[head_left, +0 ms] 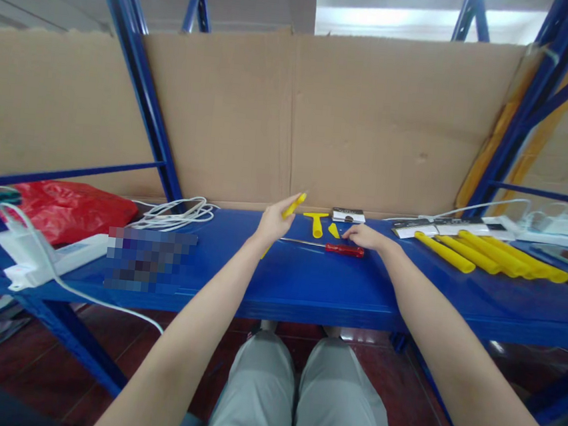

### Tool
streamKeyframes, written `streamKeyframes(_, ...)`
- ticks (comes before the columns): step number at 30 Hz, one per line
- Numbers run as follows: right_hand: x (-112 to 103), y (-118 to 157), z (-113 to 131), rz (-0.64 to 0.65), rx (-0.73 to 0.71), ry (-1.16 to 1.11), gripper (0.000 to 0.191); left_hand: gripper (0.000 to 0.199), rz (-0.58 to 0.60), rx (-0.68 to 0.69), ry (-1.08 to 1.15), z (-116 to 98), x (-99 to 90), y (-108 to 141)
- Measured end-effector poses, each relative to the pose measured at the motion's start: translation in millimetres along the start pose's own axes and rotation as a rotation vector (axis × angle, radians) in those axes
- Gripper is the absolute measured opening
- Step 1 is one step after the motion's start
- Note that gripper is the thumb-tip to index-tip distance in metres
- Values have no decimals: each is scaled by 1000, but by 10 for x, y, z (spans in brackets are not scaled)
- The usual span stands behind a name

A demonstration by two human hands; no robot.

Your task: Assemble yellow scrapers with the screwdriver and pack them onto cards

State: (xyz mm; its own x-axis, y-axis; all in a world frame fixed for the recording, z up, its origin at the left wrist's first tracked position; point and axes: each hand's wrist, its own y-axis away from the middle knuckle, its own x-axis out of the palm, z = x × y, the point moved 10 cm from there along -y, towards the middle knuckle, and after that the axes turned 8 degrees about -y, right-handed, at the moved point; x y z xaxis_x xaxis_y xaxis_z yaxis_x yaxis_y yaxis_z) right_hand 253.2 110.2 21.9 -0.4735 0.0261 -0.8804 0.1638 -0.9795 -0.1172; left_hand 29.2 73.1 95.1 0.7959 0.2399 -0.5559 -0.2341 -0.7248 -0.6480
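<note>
My left hand (275, 220) is closed around a yellow plastic piece (294, 205), held tilted above the blue shelf. Its upper end sticks out past the fingers, and the palm hides its middle. My right hand (363, 237) rests low over the shelf with its fingertips pinched together; whatever they grip is too small to make out. Just left of those fingertips lies a small yellow piece (334, 230). A yellow T-shaped plastic handle (317, 224) lies between my hands. In front of them is a screwdriver (345, 250) with a red handle, its shaft pointing left.
A small black-and-white box (348, 216) sits at the back. Several yellow tubes (485, 254) lie in a row on the right. To the left are a coiled white cable (178, 215), a red plastic bag (76, 210) and a white power strip (79, 253). Cardboard (362, 127) walls the back.
</note>
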Motion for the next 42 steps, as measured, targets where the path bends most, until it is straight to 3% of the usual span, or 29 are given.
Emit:
streamKeyframes(5,8,-31,2,-12,-21,46,48,52,163,126,-312,-131,264,219)
streamKeyframes(11,28,-90,-30,-4,-8,79,50,52,311,161,-458,-157,478,331)
streamKeyframes(20,48,-152,-67,-20,-16,103,50,51,300,89,-372,-84,495,334)
streamKeyframes(25,-40,-108,34,-83,-51,76,43,49,320,128,-411,-129,534,352)
streamKeyframes(29,-127,-25,283,-150,-186,-95,28,51,329,247,-590,-224,596,388)
streamKeyframes(33,-68,68,527,-80,-297,-285,19,50,330,318,-739,-295,630,413)
streamKeyframes(42,-11,106,523,-42,-230,-522,11,54,335,347,-776,-330,648,427)
